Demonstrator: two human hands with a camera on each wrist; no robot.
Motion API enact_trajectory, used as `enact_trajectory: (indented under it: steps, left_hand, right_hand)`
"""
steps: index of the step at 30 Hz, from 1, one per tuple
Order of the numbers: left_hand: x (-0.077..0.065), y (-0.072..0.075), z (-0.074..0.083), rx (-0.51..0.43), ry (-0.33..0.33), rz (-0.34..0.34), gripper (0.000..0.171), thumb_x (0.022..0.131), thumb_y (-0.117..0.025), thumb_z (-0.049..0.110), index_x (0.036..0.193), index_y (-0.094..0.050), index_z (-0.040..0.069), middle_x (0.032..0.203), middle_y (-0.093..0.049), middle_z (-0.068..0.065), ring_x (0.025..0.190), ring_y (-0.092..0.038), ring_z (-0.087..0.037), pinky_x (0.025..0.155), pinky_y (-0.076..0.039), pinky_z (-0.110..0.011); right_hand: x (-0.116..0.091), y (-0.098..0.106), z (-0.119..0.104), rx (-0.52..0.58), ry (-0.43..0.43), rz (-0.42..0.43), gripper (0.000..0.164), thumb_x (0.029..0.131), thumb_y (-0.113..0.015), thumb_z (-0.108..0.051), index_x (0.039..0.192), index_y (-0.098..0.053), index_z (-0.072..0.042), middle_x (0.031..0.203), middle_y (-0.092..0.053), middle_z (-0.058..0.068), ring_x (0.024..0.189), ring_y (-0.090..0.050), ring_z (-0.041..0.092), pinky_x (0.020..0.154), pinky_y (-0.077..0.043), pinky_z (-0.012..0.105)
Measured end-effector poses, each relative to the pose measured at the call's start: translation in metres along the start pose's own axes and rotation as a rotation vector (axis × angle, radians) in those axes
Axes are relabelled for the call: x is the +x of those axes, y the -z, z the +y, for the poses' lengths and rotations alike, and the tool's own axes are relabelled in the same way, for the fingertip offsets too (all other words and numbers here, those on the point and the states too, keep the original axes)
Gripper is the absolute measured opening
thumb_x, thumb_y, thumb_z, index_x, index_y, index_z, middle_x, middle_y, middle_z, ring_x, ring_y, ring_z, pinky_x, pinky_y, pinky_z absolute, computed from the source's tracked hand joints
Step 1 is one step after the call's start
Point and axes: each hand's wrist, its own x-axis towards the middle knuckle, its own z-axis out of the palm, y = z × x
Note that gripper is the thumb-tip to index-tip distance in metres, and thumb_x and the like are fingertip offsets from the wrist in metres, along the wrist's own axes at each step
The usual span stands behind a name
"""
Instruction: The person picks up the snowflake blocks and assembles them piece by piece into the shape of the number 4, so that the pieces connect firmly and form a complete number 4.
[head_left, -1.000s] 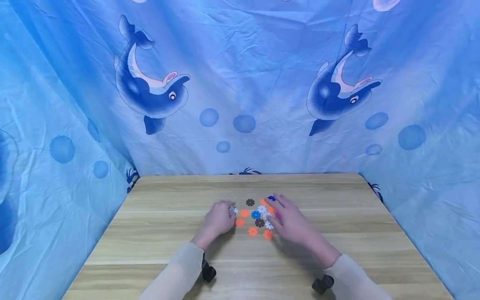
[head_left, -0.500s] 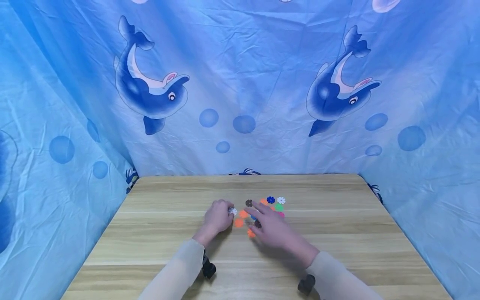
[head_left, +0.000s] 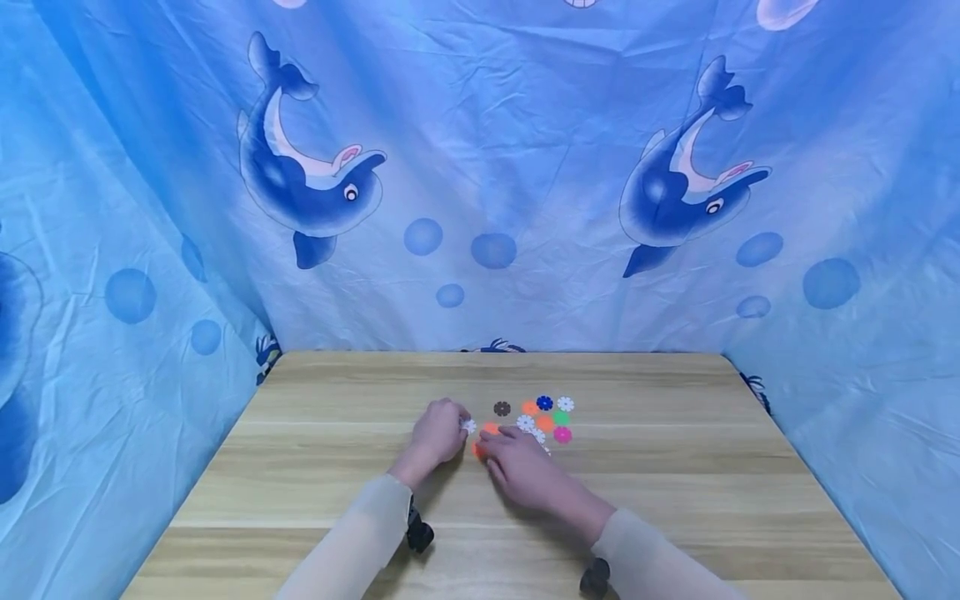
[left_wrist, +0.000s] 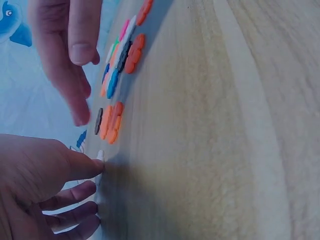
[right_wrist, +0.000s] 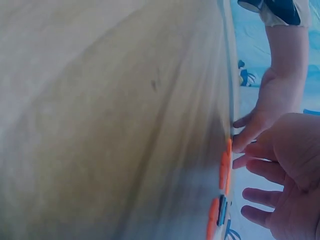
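Flat notched flower-shaped discs lie on the wooden table in the head view. My left hand [head_left: 438, 431] rests at the left of them, thumb and fingers around a white flower disc [head_left: 470, 427]. In the left wrist view the thumb touches this white disc [left_wrist: 101, 155] at the tabletop. My right hand [head_left: 525, 471] reaches over the near side of the group, fingers extended beside an orange disc [head_left: 491, 428] and another orange disc [head_left: 477, 450]. The right wrist view shows my right hand [right_wrist: 300, 170] with spread, relaxed fingers gripping nothing. It hides some discs from the head view.
Behind the hands lie a brown disc [head_left: 502, 408], dark blue disc [head_left: 544, 403], green disc [head_left: 561, 417], pink disc [head_left: 562, 434] and several white and orange ones. The wooden table [head_left: 300, 483] meets a blue dolphin-print curtain [head_left: 510, 167] at the back and sides.
My right hand has moved left across the discs, uncovering the white, green and pink ones at the right and covering others nearer the left hand. The left hand stays at the white disc.
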Motion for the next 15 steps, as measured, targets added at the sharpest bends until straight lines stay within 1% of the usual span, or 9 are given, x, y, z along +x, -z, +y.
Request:
enact_trajectory:
  steps: [3, 6, 9, 12, 15]
  left_hand:
    - [0.0, 0.001, 0.001, -0.004, 0.009, -0.025, 0.02, 0.09, -0.08, 0.009, 0.108, -0.075, 0.003, 0.11, -0.068, -0.013, 0.103, -0.065, -0.03, 0.095, -0.062, -0.047]
    - [0.001, 0.003, 0.001, -0.01, 0.01, -0.034, 0.021, 0.089, -0.083, 0.01, 0.104, -0.07, 0.004, 0.104, -0.065, -0.011, 0.096, -0.063, -0.027, 0.089, -0.061, -0.045]
    - [0.0, 0.005, 0.0, -0.033, -0.003, -0.021, 0.021, 0.087, -0.083, 0.008, 0.1, -0.066, 0.006, 0.093, -0.066, -0.008, 0.085, -0.063, -0.023, 0.078, -0.06, -0.039]
    - [-0.001, 0.007, -0.002, -0.065, -0.029, 0.002, 0.017, 0.088, -0.08, 0.005, 0.094, -0.065, 0.008, 0.082, -0.065, -0.004, 0.073, -0.06, -0.019, 0.066, -0.054, -0.034]
    - [-0.003, 0.012, -0.003, -0.106, -0.052, 0.025, 0.014, 0.089, -0.079, 0.006, 0.091, -0.066, 0.009, 0.079, -0.067, -0.002, 0.069, -0.06, -0.015, 0.063, -0.052, -0.031]
  right_hand:
    - [0.0, -0.004, -0.002, -0.01, 0.003, -0.005, 0.03, 0.109, -0.058, -0.019, 0.135, -0.073, -0.016, 0.146, -0.069, 0.002, 0.142, -0.058, 0.036, 0.121, -0.046, 0.059]
    - [0.001, -0.008, -0.003, -0.026, 0.018, 0.01, 0.027, 0.107, -0.061, -0.016, 0.129, -0.076, -0.016, 0.138, -0.074, 0.002, 0.133, -0.063, 0.031, 0.115, -0.052, 0.054]
    - [0.002, -0.009, -0.003, -0.025, 0.053, 0.047, 0.02, 0.103, -0.066, -0.012, 0.119, -0.079, -0.012, 0.124, -0.078, 0.003, 0.12, -0.069, 0.025, 0.108, -0.057, 0.045]
    - [0.004, -0.009, -0.002, 0.003, 0.074, 0.073, 0.014, 0.098, -0.071, -0.005, 0.106, -0.081, -0.011, 0.106, -0.08, 0.001, 0.106, -0.072, 0.02, 0.099, -0.061, 0.037]
    - [0.007, -0.01, -0.001, 0.03, 0.07, 0.09, 0.013, 0.093, -0.074, 0.0, 0.096, -0.08, -0.011, 0.093, -0.078, -0.001, 0.095, -0.072, 0.016, 0.092, -0.062, 0.031]
